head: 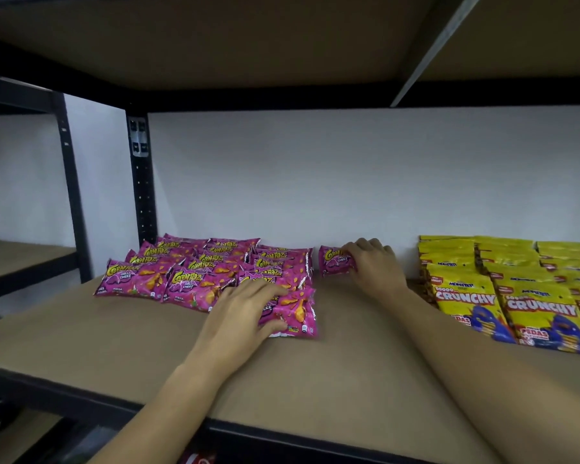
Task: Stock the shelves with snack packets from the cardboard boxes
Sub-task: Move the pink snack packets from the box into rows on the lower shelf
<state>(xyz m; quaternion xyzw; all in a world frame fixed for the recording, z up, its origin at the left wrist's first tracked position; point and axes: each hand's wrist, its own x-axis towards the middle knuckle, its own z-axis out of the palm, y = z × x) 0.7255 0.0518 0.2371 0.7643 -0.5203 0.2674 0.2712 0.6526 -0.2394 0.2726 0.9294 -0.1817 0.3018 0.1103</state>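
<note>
Several pink Corntoz snack packets (185, 266) lie in overlapping rows on the brown shelf board (342, 356). My left hand (245, 306) holds the nearest pink packet (297, 313) at the front right of that group, fingers on top and thumb under its edge. At the back of the shelf by the wall, my right hand (372, 262) grips another single pink packet (335, 261) that stands apart from the rows. No cardboard box is in view.
Yellow Crunchy packets (513, 293) fill the shelf's right side in rows. A black upright post (143, 182) stands at the back left. The shelf above (248, 45) hangs low overhead. Another shelf unit (24, 259) sits to the left.
</note>
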